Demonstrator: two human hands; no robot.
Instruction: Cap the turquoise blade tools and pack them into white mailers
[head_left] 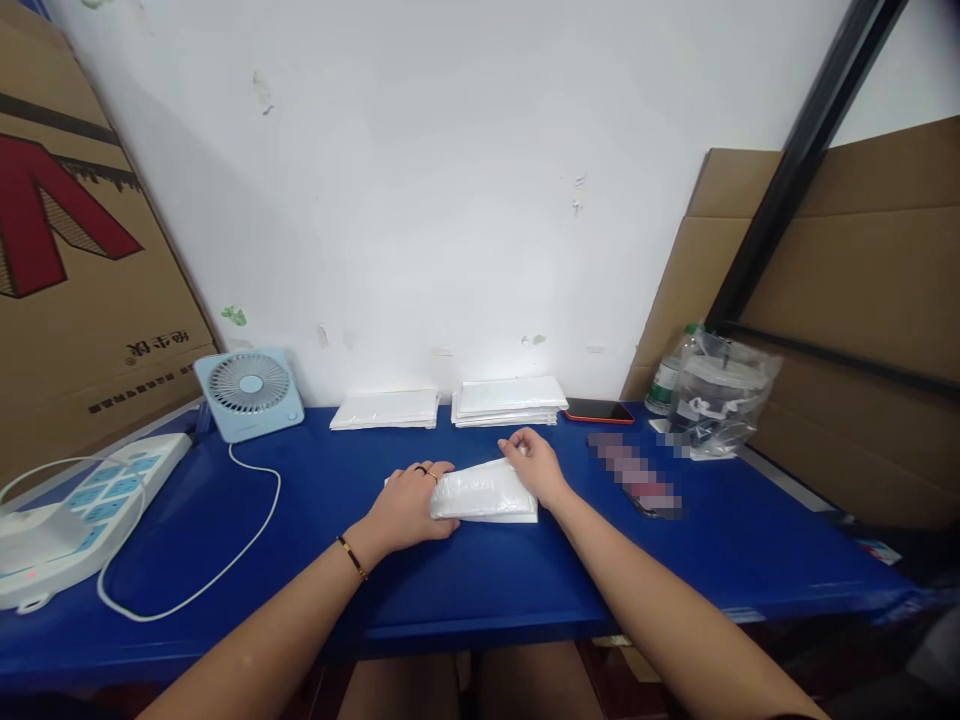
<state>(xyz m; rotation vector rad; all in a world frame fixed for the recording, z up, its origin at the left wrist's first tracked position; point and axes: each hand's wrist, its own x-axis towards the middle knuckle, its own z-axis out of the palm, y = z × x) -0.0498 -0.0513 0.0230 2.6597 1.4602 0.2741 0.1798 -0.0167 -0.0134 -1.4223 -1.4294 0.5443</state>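
Observation:
A flat white packet (484,492) in glossy clear film lies in front of me on the blue table, with a white edge showing below its film. My left hand (411,502) is closed around the packet's left end, thumb along the near side and fingers over the far side. At the upper right corner, my right hand (534,468) pinches the film between thumb and fingers. Behind them, against the wall, are a left stack of white packets (386,409) and a taller right stack of white packets (510,401).
On the left stand a light-blue fan (251,390) with a white cable and a power strip (105,510). To the right lie an orange-edged phone (598,411) and a blurred-out phone (637,475), near a bottle (663,385) and a bagged cup (716,405). Cardboard (862,330) flanks the table (495,590).

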